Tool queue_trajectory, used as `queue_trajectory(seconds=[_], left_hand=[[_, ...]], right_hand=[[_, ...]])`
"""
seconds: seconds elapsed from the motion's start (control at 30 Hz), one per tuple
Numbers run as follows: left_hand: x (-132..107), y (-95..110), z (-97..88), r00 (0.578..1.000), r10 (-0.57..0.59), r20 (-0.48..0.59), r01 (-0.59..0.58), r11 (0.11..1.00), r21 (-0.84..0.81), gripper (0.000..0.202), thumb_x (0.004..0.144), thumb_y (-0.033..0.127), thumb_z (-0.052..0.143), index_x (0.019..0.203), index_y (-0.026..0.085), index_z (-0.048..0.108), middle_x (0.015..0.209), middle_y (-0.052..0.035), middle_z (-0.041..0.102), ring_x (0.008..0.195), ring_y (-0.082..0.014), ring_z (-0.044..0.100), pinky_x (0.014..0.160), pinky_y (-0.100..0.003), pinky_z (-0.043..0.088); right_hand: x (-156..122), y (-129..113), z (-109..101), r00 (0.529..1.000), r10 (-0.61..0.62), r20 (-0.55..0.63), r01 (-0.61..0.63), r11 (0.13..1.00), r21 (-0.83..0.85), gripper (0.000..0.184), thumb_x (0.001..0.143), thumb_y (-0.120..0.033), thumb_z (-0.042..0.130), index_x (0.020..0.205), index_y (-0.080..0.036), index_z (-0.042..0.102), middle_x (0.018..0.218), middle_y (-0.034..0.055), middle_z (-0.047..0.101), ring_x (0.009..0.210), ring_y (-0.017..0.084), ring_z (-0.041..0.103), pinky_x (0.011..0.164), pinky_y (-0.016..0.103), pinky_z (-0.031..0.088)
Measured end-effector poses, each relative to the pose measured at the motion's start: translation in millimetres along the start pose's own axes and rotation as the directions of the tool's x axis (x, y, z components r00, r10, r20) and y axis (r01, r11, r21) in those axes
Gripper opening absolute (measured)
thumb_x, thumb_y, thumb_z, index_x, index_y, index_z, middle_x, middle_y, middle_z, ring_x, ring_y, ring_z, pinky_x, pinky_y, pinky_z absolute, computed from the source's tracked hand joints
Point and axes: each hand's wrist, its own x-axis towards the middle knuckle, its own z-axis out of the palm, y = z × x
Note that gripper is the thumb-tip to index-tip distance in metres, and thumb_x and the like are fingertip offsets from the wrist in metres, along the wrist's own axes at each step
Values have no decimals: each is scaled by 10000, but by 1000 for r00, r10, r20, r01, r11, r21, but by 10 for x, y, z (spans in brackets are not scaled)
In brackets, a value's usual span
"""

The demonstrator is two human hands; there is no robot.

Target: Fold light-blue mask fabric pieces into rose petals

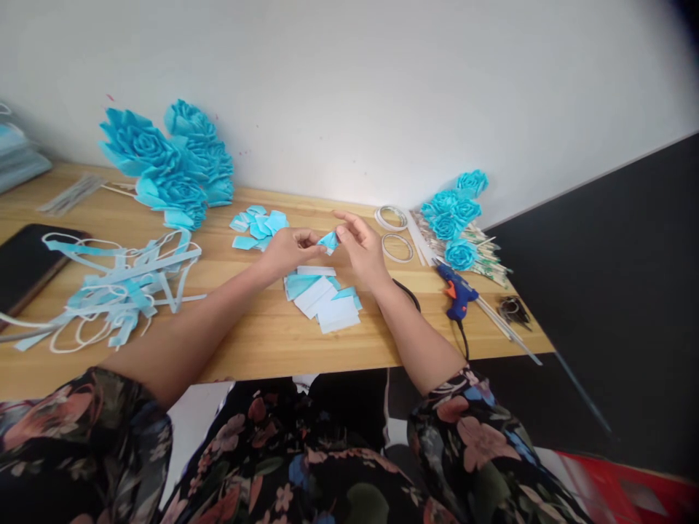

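Between my two hands is a small folded piece of light blue fabric (328, 241), held above the table. My left hand (292, 249) pinches its left side between thumb and fingers. On its right edge, the thumb and fingertips of my right hand (360, 244) close on it, with the other fingers loosely raised. Below my hands lies a loose pile of white and blue cut rectangles (333, 309). Just beyond my left hand sits a heap of smaller blue cut pieces (262, 224).
Blue flowers (158, 160) stand at the back left, smaller ones (451, 211) on sticks at the right. Tape rolls (397, 248), a blue glue gun (457, 287) and glue sticks (494, 319) lie right. Tangled strips and ear loops (125, 280) and a phone (33, 262) lie left.
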Motion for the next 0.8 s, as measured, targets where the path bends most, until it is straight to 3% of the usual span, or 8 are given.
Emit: queue_trajectory(seconds=[0.2,0.43,0.6,0.8], left_hand=[[4,-28,-2,1000,-6,-26,5,999,-33,275,700,414,724,699,147,655,623,22,561,561,-86,411,533,-242,305],[-8,18,-23,1000,16,-21,-18,994,-105,308,712,462,682,734,155,656,695,-9,611,609,-103,453,571,-246,346],[-6,49,-34,993,-40,-113,23,988,-153,292,694,444,717,698,164,633,654,7,586,578,-97,449,577,-248,372],[5,38,-45,991,-62,-116,31,967,-255,309,695,439,746,668,160,618,635,2,588,570,-95,485,579,-243,418]], right_hand=[[13,32,11,998,11,66,-14,999,47,425,885,-431,604,1253,-219,603,900,19,666,821,151,625,820,322,529],[24,32,21,999,37,26,-38,998,46,417,855,-427,625,1218,-222,614,876,16,656,815,158,618,798,316,534],[11,16,9,996,46,71,-49,998,35,404,903,-462,563,1242,-244,597,904,28,656,867,175,626,847,339,534],[17,19,23,993,30,114,-26,999,-35,449,860,-338,599,1300,-254,568,911,12,641,855,157,601,836,318,523]])
